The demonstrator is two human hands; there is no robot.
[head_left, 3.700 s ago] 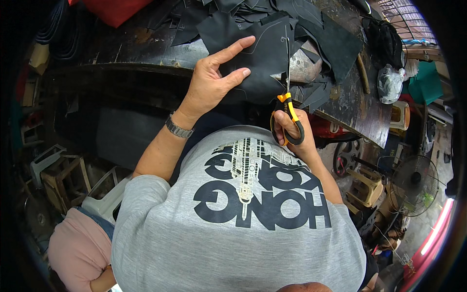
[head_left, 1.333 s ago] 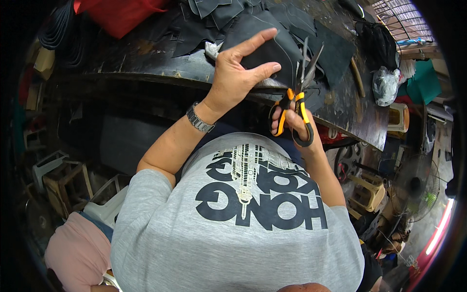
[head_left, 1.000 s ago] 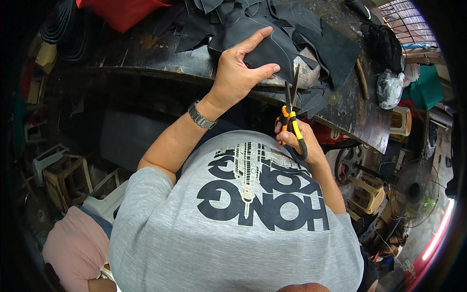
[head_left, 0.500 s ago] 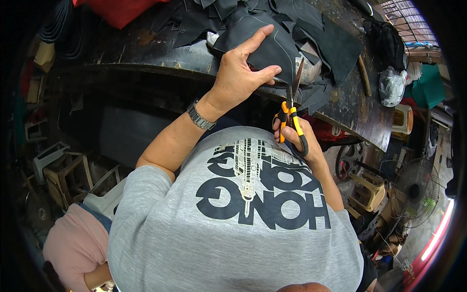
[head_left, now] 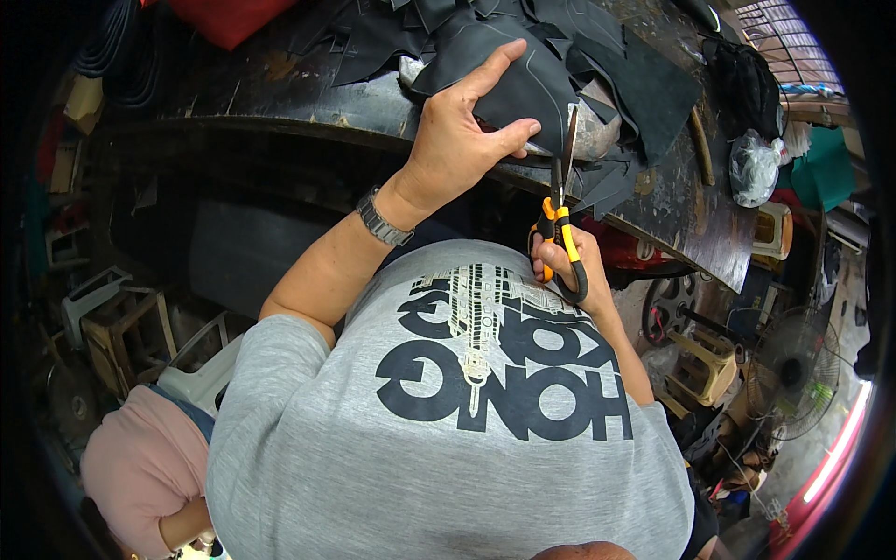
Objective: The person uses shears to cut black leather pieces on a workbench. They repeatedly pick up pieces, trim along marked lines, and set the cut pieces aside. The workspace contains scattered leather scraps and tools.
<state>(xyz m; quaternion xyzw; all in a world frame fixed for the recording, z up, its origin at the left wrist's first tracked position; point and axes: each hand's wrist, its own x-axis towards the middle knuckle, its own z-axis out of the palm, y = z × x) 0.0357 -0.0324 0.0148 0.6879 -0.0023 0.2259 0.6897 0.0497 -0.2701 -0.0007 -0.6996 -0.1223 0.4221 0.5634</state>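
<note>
A piece of black, leather-like sheet (head_left: pixel 504 70) with a pale curved line near its right edge lies at the table's front. Across it my left hand (head_left: pixel 457 131) spreads its index finger and thumb; its other fingers are tucked at the near edge, partly hidden, and hold the sheet there. My right hand (head_left: pixel 577 250) grips a pair of scissors (head_left: pixel 564 210) with yellow and black handles. Their blades point away from me at the sheet's right edge, close to the pale line. One blade is partly hidden by the sheet.
More black offcuts (head_left: pixel 644 93) are heaped on the dark worn table (head_left: pixel 280 103). A wooden stick (head_left: pixel 700 145) and a clear plastic bag (head_left: pixel 754 168) lie to the right. A standing fan (head_left: pixel 793 373) and stools stand beyond. Someone in pink (head_left: pixel 149 467) sits at lower left.
The scissors' handles have come closer together and the blades have narrowed. My right hand has shifted very slightly; my left hand stays nearly in place.
</note>
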